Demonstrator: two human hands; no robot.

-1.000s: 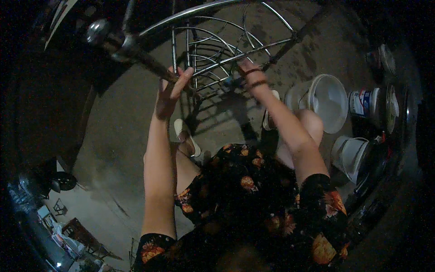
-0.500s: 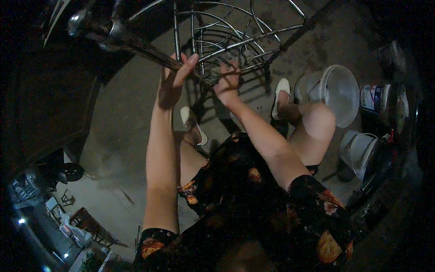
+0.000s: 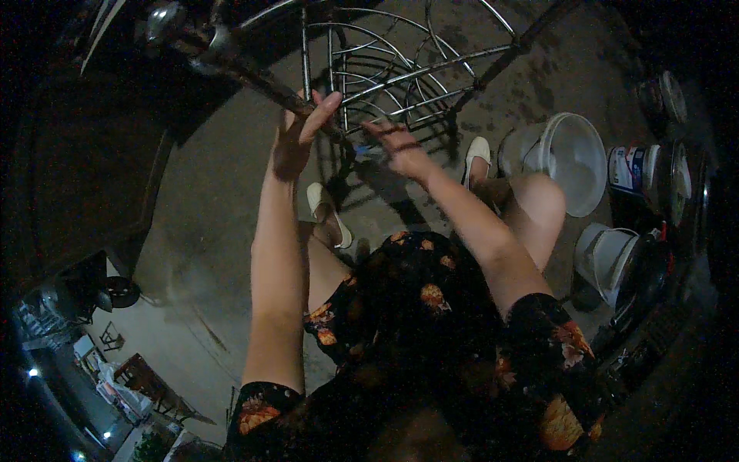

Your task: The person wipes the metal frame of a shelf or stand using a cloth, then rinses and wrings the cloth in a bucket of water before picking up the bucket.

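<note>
A frame of bent, shiny metal rods (image 3: 416,73), with darker, rusty-looking bars at its ends, stands tilted at the top of the head view. My left hand (image 3: 296,138) is closed around its frame at the lower left corner, thumb lying across the front and most fingers hidden behind. Just below the lower rods, my right hand (image 3: 404,152) has its fingers stretched toward the frame, with nothing visible in them. Whether those fingertips touch a rod I cannot tell. A small blue spot (image 3: 362,152) shows between my hands, too small to name.
Right of my knee stand a large whitish bucket (image 3: 573,165), a labelled tub (image 3: 633,168) and a smaller white pail (image 3: 604,258). A dark wooden panel (image 3: 92,185) fills the left side. My white shoes (image 3: 327,208) rest on the concrete floor below the frame.
My right hand has drawn back from the rods, down and to the right, with its fingers now stretched out. My left hand keeps its hold, and the frame is nearly unmoved.
</note>
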